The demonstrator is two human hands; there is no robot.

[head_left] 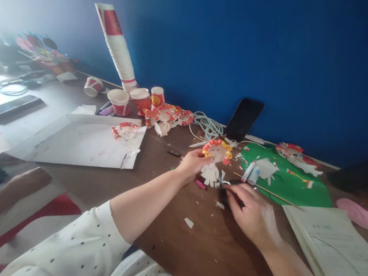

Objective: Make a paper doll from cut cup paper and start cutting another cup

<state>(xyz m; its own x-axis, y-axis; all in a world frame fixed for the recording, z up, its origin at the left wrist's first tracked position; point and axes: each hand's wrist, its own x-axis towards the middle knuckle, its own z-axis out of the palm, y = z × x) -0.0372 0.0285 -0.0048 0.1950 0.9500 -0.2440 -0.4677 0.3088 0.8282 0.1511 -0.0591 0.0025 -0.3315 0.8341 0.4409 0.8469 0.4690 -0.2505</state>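
Note:
My left hand (194,165) pinches a white paper doll (211,173) by its side, holding it upright above the brown table (176,231). Red, white and yellow curled strips ring the doll's head. In my right hand (251,209) is a pair of scissors (224,181), with the blades at the lower right edge of the doll. A small paper scrap (222,175) stands by the blades. Beneath the doll lies a short pink piece (200,184), perhaps a marker cap. More paper scraps (189,222) are scattered on the table.
Paper cups (119,102) and a tall cup stack (117,50) stand along the blue wall. Several similar dolls (168,117) lie nearby. A phone (244,117) leans on the wall beside a coiled cable (208,126). Green sheet (295,181) and papers (331,243) lie right; a person's arm (17,193) shows left.

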